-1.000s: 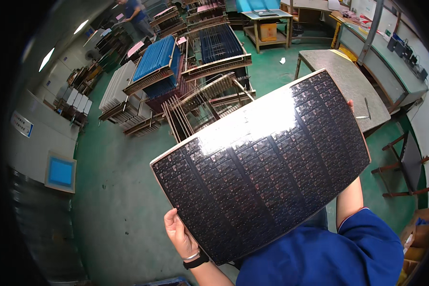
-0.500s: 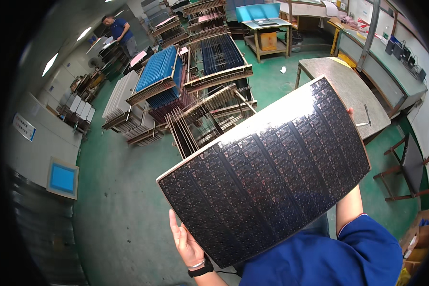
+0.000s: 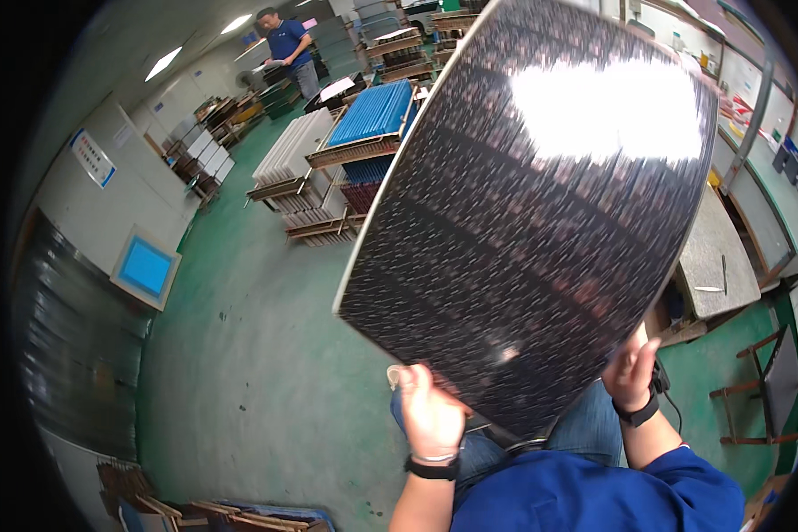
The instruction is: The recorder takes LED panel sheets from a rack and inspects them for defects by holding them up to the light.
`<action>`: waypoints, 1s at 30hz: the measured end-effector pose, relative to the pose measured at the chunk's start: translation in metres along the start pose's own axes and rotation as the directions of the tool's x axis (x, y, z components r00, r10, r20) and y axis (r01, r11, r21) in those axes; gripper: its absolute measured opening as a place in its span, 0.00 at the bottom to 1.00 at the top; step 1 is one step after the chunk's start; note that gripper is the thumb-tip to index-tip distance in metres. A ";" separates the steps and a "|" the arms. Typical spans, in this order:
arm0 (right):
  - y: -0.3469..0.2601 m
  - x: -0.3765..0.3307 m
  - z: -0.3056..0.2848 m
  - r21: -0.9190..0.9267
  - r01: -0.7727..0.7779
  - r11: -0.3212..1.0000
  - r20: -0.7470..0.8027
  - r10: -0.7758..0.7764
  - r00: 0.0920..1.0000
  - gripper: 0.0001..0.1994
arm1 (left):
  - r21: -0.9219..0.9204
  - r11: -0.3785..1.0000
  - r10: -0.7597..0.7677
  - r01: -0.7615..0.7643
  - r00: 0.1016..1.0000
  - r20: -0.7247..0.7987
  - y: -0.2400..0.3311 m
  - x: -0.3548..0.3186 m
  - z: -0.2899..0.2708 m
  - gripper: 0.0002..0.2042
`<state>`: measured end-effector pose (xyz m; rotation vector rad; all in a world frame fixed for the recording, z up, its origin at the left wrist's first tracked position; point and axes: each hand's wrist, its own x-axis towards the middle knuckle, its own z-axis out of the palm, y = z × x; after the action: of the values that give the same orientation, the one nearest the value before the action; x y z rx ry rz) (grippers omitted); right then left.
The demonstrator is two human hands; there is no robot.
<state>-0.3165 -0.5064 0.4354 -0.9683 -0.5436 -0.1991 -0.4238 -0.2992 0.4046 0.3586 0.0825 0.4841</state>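
A large black circuit board panel (image 3: pixel 488 239), covered in a fine grid of small parts and blurred by motion, is held up tilted in front of me. White glare covers its upper right. My left hand (image 3: pixel 430 412) grips its lower left edge, the thumb on the near side and the other fingers mostly hidden behind. At the lower right edge, my right hand (image 3: pixel 631 372) holds the panel with its thumb raised and its fingers partly hidden. Both wrists wear black bands.
Racks of blue panels (image 3: pixel 372 115) and white panels (image 3: pixel 294 152) stand ahead. A person (image 3: pixel 288 49) works at the far left. To the right are a grey table (image 3: pixel 727 266) and a chair (image 3: pixel 767 381). A framed blue screen (image 3: pixel 147 266) leans by the left wall.
The panel has been turned steeper and raised, and now hides more of the racks. My right hand has come into view at its lower right edge. The head view has shifted left.
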 end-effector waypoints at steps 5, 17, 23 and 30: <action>-0.064 0.038 -0.015 -0.364 -0.021 0.931 -0.062 -0.002 0.998 0.23 | 0.609 0.677 -0.443 0.415 0.889 -0.113 -0.004 0.008 0.018 0.09; -0.019 0.071 0.058 -0.786 0.162 0.596 0.366 0.239 0.899 0.28 | 0.706 -0.624 -0.043 -0.335 0.917 0.397 -0.011 0.044 -0.047 0.18; 0.017 0.097 0.068 -0.740 0.094 0.666 0.381 0.300 0.874 0.33 | 0.767 -0.545 -0.016 -0.339 0.919 0.395 -0.008 0.042 -0.057 0.17; 0.047 0.128 0.079 -0.728 0.071 0.682 0.439 0.384 0.812 0.33 | 0.781 -0.523 -0.035 -0.341 0.924 0.381 -0.008 0.040 -0.052 0.21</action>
<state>-0.2167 -0.4053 0.5033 -1.8901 -0.9564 0.0691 -0.3932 -0.2709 0.3538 2.5216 0.2444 0.5740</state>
